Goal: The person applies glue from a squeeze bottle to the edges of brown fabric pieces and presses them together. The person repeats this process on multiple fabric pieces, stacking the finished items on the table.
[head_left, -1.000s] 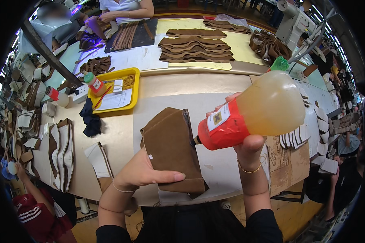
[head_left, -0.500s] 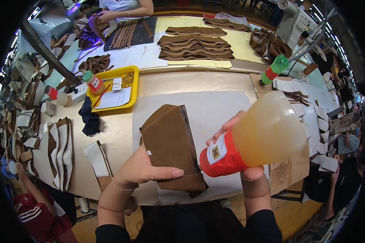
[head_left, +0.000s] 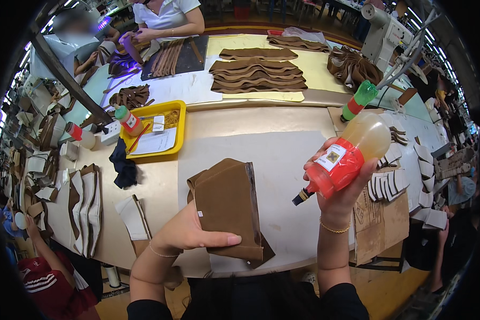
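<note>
My left hand [head_left: 189,232] is closed on a folded brown leather piece [head_left: 226,205], thumb pressed on its front face. A darker strip runs down the piece's right edge, and a small white tag shows at its left. Off to the right, my right hand [head_left: 352,186] grips a squeeze bottle [head_left: 365,140] tilted nozzle-down. The bottle is clear with yellowish liquid and wrapped in red around its neck; its black nozzle [head_left: 302,197] points down and left, apart from the leather. Beneath both hands lies a pale grey sheet [head_left: 293,234] on the table.
A yellow tray [head_left: 181,133] with papers and a red pencil stands at left, beside a dark cloth [head_left: 124,165]. Leather pieces [head_left: 85,208] lie further left. A green bottle [head_left: 360,98] stands at back right, above cardboard [head_left: 378,224]. Co-workers [head_left: 170,21] sit across the table.
The squeeze bottle has moved right, away from the leather's edge, and turned so its nozzle shows. The leather piece stays in my left hand, slightly lower in view.
</note>
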`<state>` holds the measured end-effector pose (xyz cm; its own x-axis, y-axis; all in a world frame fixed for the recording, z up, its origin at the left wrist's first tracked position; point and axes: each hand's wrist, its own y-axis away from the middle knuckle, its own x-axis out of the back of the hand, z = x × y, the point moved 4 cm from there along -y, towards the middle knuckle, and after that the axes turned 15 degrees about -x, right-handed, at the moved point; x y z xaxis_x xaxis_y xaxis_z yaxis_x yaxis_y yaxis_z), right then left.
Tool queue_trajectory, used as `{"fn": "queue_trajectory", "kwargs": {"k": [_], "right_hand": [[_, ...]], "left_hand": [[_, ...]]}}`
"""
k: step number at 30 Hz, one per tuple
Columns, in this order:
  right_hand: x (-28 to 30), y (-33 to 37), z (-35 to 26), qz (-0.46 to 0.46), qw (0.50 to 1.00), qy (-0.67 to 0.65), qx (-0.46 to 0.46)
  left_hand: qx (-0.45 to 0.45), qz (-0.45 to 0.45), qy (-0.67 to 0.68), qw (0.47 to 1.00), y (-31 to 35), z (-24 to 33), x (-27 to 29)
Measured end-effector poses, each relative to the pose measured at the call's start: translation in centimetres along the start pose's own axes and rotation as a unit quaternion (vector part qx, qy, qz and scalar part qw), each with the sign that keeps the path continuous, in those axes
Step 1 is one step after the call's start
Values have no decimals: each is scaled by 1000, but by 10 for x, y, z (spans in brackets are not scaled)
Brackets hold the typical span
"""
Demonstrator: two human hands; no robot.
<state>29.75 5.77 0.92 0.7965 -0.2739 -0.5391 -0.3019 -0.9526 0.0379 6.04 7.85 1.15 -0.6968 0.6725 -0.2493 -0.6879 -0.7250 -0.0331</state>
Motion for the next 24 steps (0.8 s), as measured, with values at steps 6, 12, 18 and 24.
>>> {"fn": "queue_trajectory", "kwargs": {"k": [6,12,18,24], "right_hand": [[18,-21,29,-166,954,-125,-216],[31,-19,120,-156,886,-209,-384],[13,-38,163,-101,889,-229,-383],[14,-50,158,-177,877,-224,-387]], "left_hand": [[-20,52,33,998,-2,4,14],[-76,141,131,978,-15,28,24],[-78,119,119,983,-12,43,21],[-59,116,117,985,-2,47,35]]}}
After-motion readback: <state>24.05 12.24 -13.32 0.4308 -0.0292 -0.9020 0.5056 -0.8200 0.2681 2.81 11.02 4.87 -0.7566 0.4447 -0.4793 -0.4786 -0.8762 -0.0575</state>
